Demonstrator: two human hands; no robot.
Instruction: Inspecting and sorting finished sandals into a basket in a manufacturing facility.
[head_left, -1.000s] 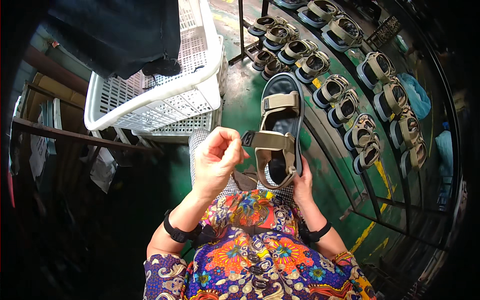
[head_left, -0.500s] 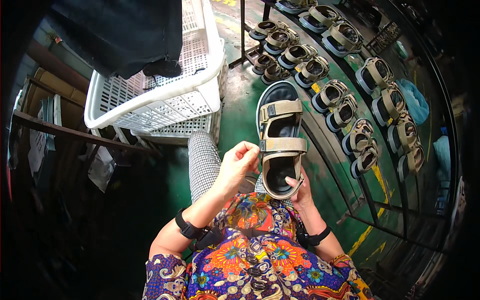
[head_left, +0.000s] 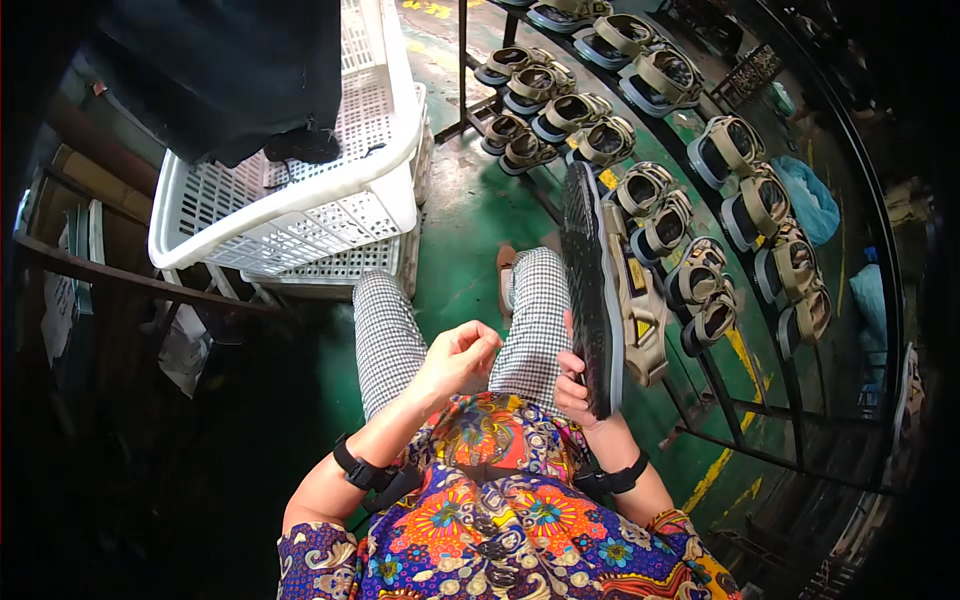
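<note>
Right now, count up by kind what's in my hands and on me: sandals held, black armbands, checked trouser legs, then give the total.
Sandals held: 1, a beige-strapped sandal in the right hand
Black armbands: 2, one on the left forearm, one on the right forearm
Checked trouser legs: 2, left leg and right leg
Total: 5

A head-worn fisheye view looks steeply down and forward; the patterned shirt (head_left: 540, 510) is near, along the lower edge; the rack (head_left: 463, 60) stands farther off, its lines bending toward the rim.
</note>
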